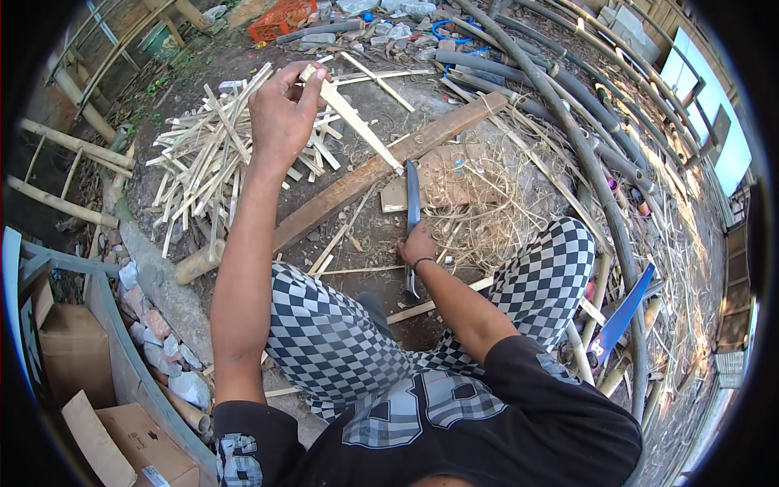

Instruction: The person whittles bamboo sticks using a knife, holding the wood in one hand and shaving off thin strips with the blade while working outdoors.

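Observation:
My left hand (286, 109), raised at the upper left, pinches one end of a pale bamboo strip (357, 123). The strip slants down to the right, and its lower end meets the upper part of a machete (414, 195). Closed round the machete's handle is my right hand (417, 246), in front of my knees. The blade points away from me, dark and slightly curved. Under the strip a long brown wooden beam (349, 191) lies diagonally on the ground. Thin curled shavings (487, 203) cover a flat brown board (395, 199) beside the blade.
A heap of split bamboo strips (207, 154) lies at the left. Bamboo poles (568, 97) stretch along the right, near a saw with a blue blade (625, 312). Cardboard boxes (77, 345) stand at lower left. An orange crate (280, 20) sits at the back.

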Available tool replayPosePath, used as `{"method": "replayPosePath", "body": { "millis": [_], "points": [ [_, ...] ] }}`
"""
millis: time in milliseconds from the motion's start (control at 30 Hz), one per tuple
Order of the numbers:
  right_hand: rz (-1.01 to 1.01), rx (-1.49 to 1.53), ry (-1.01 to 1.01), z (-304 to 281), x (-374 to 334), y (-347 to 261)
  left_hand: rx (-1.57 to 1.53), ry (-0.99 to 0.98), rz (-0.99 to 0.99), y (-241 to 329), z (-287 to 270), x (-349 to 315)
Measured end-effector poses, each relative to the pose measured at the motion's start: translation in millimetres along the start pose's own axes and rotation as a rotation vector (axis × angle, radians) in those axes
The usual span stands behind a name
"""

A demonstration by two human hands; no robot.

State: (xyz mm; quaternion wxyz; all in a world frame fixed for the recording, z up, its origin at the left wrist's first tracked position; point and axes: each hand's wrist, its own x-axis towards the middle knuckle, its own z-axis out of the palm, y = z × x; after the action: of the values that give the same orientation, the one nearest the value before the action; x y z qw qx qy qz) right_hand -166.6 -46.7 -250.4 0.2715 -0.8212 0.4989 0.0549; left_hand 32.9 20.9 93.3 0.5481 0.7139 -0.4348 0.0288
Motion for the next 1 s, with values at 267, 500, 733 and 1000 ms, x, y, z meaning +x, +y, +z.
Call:
{"method": "replayPosePath", "body": {
  "millis": [267,500,733,1000],
  "points": [
    [0.153,0.4,0.258,15.4,-5.3,28.2,0.123,-0.006,0.052,4.3,-4.3,-0.7],
    [0.244,0.64,0.748,-12.3,34.0,80.0,0.112,0.1,0.143,-1.6,-4.8,11.5],
    [-0.218,0.301,0.757,-33.4,31.9,-14.8,0.146,0.223,0.12,-13.4,-32.2,11.1],
    [0.181,0.63,0.45,-30.0,194.2,-80.7,0.099,0.186,0.145,-4.2,-11.3,21.2]
  ]
}}
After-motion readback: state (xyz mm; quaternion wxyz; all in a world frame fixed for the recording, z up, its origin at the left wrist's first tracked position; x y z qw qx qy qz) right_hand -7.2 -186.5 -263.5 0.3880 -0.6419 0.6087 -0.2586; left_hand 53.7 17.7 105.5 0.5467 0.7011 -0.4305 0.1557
